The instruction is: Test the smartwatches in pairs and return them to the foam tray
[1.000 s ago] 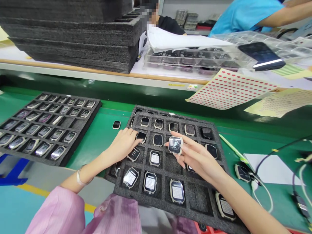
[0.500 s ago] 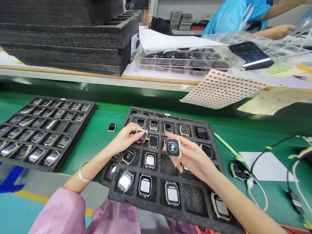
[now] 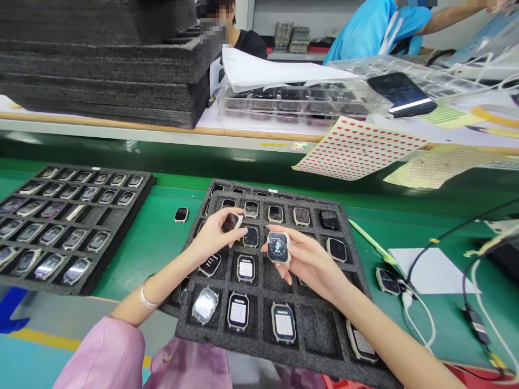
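My right hand (image 3: 306,254) is closed on a smartwatch body (image 3: 278,247) with a light frame and no strap, its lit screen showing a dial. My left hand (image 3: 214,233) grips another watch body (image 3: 231,222), dark-screened and tilted, between its fingers. The left thumb reaches out to the edge of a dark watch (image 3: 251,237) lying in the tray; whether it touches cannot be told. Below both hands is a black foam tray (image 3: 263,288) with watches in its pockets, several with lit white screens. The pocket under the right-hand watch is partly covered.
On the left lies a second foam tray (image 3: 87,219) of watches. One loose watch (image 3: 181,215) rests on the green bench between the trays. Cables (image 3: 432,324) and a wired watch (image 3: 387,281) are at right. Foam trays (image 3: 101,81) are stacked on the shelf; co-workers sit beyond.
My left thumb has left the held watch's face and stretched right toward the tray watch. That held watch has tilted. My right hand keeps its watch nearly still; the whole view has shifted slightly.
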### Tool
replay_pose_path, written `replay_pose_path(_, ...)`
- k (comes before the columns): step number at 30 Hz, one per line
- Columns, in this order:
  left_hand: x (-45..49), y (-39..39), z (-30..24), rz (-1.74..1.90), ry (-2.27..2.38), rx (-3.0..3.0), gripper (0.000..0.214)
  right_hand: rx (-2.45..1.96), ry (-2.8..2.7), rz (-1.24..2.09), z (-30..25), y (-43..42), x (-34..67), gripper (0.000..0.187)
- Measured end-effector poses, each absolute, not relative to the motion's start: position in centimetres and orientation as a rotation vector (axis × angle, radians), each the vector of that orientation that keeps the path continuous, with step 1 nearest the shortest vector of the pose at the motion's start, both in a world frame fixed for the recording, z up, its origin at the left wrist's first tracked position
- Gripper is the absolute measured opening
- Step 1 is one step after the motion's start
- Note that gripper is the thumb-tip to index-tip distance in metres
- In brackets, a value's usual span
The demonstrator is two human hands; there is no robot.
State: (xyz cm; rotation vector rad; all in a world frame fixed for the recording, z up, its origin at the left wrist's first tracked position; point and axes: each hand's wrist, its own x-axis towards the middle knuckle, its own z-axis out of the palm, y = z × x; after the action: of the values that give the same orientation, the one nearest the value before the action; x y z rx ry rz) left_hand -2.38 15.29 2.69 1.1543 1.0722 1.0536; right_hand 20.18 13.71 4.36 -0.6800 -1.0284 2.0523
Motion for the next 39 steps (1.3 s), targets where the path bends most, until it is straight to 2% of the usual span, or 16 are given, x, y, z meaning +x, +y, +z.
replay_pose_path(4, -2.5, 14.7, 2.1, 1.008, 1.175, 1.417, 0.034, -0.691, -1.054, 2.037, 4.3, 13.8, 20.1, 0.038)
replay_pose_path(11, -2.6, 13.9, 1.6, 1.059, 1.318, 1.738, 0.039, -0.724, -1.095, 2.014, 3.9, 13.9, 20.0, 0.039)
replay_pose_path(15, -2.7, 13.9, 1.1, 1.052, 1.290, 1.771, 0.045, -0.742, -1.106, 2.004, 3.6, 13.9, 19.9, 0.039)
replay_pose_path(33, -2.6, 13.4, 1.2, 1.015, 1.233, 1.748, 0.046, -0.793, -1.183, 1.961, 3.7, 13.7, 19.9, 0.042)
replay_pose_path(39, -2.6, 13.4, 1.2, 1.021, 1.183, 1.815, 0.033, -0.810, -1.208, 1.958, 3.4, 13.8, 19.8, 0.042)
